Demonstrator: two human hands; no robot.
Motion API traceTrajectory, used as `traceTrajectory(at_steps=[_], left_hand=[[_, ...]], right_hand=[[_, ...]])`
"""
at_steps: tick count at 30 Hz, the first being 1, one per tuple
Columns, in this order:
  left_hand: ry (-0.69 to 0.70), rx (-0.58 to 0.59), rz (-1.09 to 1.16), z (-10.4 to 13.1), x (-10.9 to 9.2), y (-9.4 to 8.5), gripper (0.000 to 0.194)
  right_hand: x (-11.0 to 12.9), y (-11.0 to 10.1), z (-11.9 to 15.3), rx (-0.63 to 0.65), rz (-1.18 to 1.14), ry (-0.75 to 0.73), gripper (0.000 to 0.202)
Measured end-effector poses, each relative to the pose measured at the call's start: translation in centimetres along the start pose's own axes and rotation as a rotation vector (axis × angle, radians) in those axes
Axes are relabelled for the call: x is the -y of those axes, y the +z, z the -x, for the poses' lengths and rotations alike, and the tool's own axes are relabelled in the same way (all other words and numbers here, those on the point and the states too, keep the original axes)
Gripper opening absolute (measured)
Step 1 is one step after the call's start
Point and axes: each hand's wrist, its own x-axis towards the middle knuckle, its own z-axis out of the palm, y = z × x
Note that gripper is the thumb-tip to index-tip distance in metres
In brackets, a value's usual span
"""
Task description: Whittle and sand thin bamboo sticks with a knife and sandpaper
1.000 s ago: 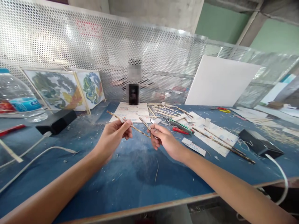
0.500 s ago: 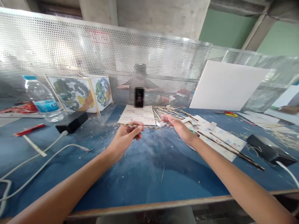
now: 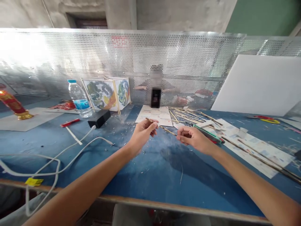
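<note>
A thin, mottled brown stick [image 3: 167, 129] slants between my two hands above the blue table. My left hand [image 3: 142, 134] pinches it near its upper left end, thumb on top. At the lower right end, my right hand [image 3: 194, 138] has its thumb and fingers closed on the tip. Just beyond the right hand lies a green utility knife [image 3: 208, 133], partly hidden by that hand. Behind the hands are a printed sheet [image 3: 154, 113] and a pile of pale thin sticks [image 3: 188, 113].
On the left stand a water bottle [image 3: 81, 102], a painted paper lantern frame [image 3: 103, 94] and a black box [image 3: 100, 117] with white cables [image 3: 77, 169]. Scissors [image 3: 268, 119] and long dark sticks [image 3: 254, 153] lie right. A perforated metal screen [image 3: 188, 59] runs along the back.
My right hand, stretched out and apart from the stick before, has closed on its right end. The stick now slants down to the right. The view has turned left.
</note>
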Motion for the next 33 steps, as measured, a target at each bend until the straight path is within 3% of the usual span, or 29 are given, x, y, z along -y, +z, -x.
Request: traceTrajectory(at_steps=[6,13,19,24,29,33], left_hand=[[-0.013,-0.011,0.056,0.1,-0.6,-0.2,0.025],[0.0,0.09,0.086,0.2,-0.9,-0.2,0.026],[0.056,0.182,0.016,1.2,-2.4,0.1,0.022],[0.026,0.233,-0.045,2.3,-2.5,1.4,0.024],[-0.053,0.251,-0.056,2.7,-1.8,2.5,0.022],[-0.024,0.263,-0.073,2.7,-1.4,2.9,0.023]], right_hand=[[0.1,0.2,0.3,0.034,0.044,-0.034,0.032],[0.0,0.4,0.5,0.073,0.056,-0.05,0.031],[1.5,0.6,1.4,0.259,-0.018,-0.142,0.034],[3.6,2.3,2.4,0.073,-0.009,-0.276,0.037],[4.8,3.8,2.8,-0.066,0.086,-0.219,0.027],[4.6,3.9,2.8,-0.133,0.015,-0.214,0.024]])
